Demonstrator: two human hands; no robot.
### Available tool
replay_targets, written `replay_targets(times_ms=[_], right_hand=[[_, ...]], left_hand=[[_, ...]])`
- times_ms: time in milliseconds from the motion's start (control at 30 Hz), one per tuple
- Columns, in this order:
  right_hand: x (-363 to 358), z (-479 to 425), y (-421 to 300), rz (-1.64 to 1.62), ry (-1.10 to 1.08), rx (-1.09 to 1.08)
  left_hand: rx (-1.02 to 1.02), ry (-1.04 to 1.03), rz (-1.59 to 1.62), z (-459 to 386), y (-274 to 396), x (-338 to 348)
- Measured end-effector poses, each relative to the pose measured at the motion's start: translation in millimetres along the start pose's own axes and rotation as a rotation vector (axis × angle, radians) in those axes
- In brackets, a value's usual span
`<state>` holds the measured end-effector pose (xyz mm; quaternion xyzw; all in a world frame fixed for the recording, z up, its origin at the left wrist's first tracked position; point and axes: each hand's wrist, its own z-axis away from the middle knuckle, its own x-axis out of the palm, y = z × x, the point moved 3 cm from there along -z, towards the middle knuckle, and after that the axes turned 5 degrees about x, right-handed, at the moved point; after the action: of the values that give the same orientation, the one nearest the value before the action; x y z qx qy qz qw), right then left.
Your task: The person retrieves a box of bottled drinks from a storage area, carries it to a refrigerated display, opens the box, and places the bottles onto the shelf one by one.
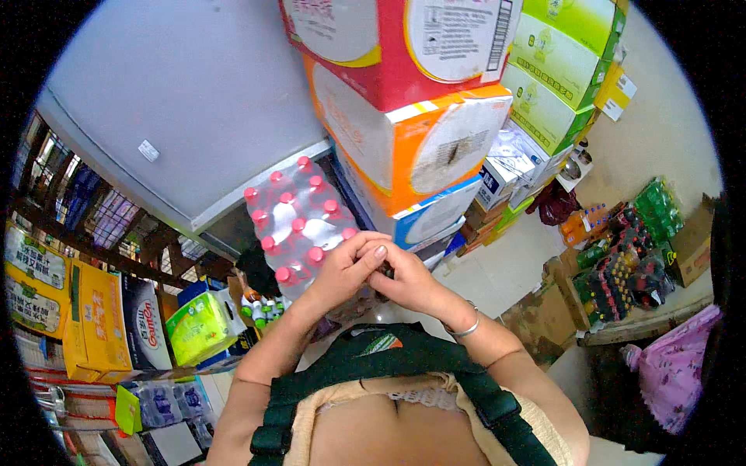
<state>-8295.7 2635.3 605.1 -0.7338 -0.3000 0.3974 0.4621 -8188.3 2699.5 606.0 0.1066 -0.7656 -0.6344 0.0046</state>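
Note:
In front of my waist, my left hand point(349, 268) and my right hand point(407, 278) are clasped together, their fingers curled and overlapping. No object shows in either hand, though the space between the palms is partly hidden. Just beyond my left hand stands a shrink-wrapped pack of bottles point(303, 212) with pink-red caps; my left hand and forearm cover its near corner. Farther forward, past my right fingers, rises a stack of cartons: a blue-and-white carton point(434, 218) low down, an orange-and-white carton point(443, 145) above it, and a red-and-white carton point(396, 52) on top.
A large pale grey panel point(175, 116) stands ahead on the left. Shelving at left holds a yellow carton point(96, 323) and a green package point(201, 329). Green cartons point(553, 87) are stacked ahead right. Packs of bottled drinks point(618, 274) and pink floral fabric point(676, 370) are at right.

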Motion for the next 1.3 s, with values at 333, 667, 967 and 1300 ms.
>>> replay_targets(times_ms=[333, 667, 967, 1300], right_hand=[[67, -32, -34, 0.003, 0.001, 0.027], [-25, -22, -88, -0.105, 0.471, -0.079], [-167, -62, -158, 0.218, 0.738, -0.427], [-259, -128, -171, 0.199, 0.656, -0.467]], left_hand=[[0.052, 0.038, 0.147, 55, -10, -104], [0.228, 0.083, 0.153, -17, 38, -155], [0.565, 0.26, -0.015, -140, 153, -174], [0.449, 0.408, -0.079, -215, 175, -186]])
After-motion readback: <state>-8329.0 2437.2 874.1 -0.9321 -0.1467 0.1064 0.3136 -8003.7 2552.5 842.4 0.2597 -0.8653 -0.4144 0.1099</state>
